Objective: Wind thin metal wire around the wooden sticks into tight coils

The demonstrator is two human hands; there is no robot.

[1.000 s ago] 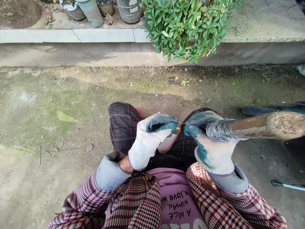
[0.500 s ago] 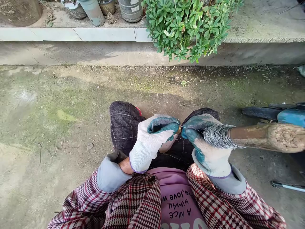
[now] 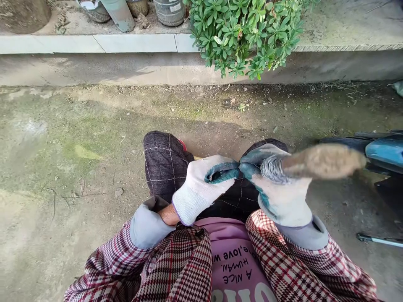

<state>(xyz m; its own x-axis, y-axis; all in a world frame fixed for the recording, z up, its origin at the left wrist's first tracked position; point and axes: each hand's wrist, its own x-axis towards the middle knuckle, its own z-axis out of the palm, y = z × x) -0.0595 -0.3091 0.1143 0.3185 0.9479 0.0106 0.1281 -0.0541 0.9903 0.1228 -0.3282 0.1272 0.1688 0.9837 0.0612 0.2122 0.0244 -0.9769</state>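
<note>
Both my hands wear white gloves with teal coated fingers. My left hand (image 3: 210, 180) is closed in a pinch, its fingertips meeting those of my right hand above my lap. The thin wire pinched there is mostly hidden by the fingers. My right hand (image 3: 273, 184) is also closed, by a coil of metal wire (image 3: 271, 169) wound around a wooden stick (image 3: 324, 161). The stick's thick cut end points right and up towards me, blurred by motion. How the hand supports the stick cannot be seen.
A low ledge (image 3: 138, 43) with white edging runs across the back. It bears several pots (image 3: 117, 16) and a leafy green plant (image 3: 242, 35). Right of me are a dark wheel with a blue part (image 3: 385, 150) and a thin rod-like tool (image 3: 379, 240) on the concrete ground (image 3: 78, 239).
The coil and stick have swung left and slightly up, and the stick looks shorter. My fingertips have come together, so the small wire loop between them is out of sight.
</note>
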